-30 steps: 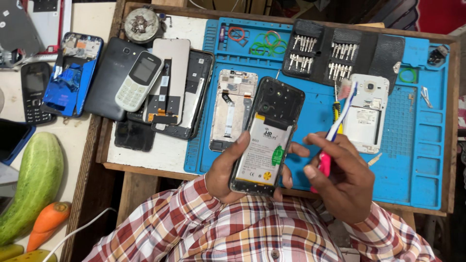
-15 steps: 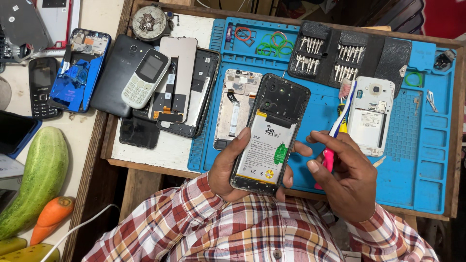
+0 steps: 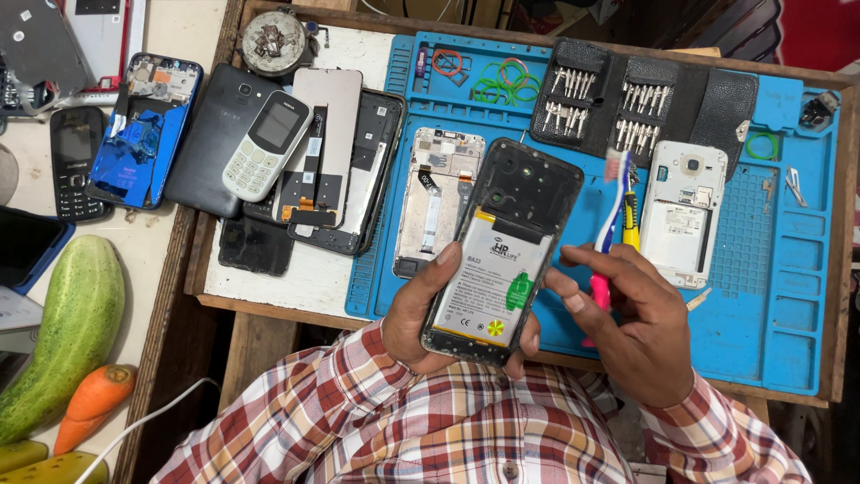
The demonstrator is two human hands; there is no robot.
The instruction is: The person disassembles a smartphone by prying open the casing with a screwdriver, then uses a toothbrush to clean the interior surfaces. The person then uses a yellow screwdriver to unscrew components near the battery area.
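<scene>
Left hand: the left hand (image 3: 421, 314) is gripping the opened black smartphone with its back cover off and white battery showing (image 3: 502, 251), fingers wrapping around its lower edges, at the lower centre of the frame.
Opened smartphone: it is tilting up to the right above the blue silicone repair mat (image 3: 770, 296), camera end pointing toward the upper middle.
Right hand: the right hand (image 3: 640, 327) is pinching a toothbrush with a pink, white and blue handle (image 3: 609, 224) between thumb and fingers, just right of the phone; the bristles are pointing up.
Mat, upper right: a black fold-out case of metal screwdriver bits (image 3: 645, 103) is lying open, with a white phone body missing its back (image 3: 683, 213) below it.
Mat, left part: a bare white phone frame with a ribbon cable (image 3: 439, 202) is lying flat.
Upper left of the frame: a pale keypad phone (image 3: 267, 145) is resting on a stack of dark phone parts.
Lower left corner: a green cucumber (image 3: 58, 336) and an orange carrot (image 3: 94, 403) are lying side by side.
Bottom: checked shirt sleeves (image 3: 358, 421) are filling the edge.
</scene>
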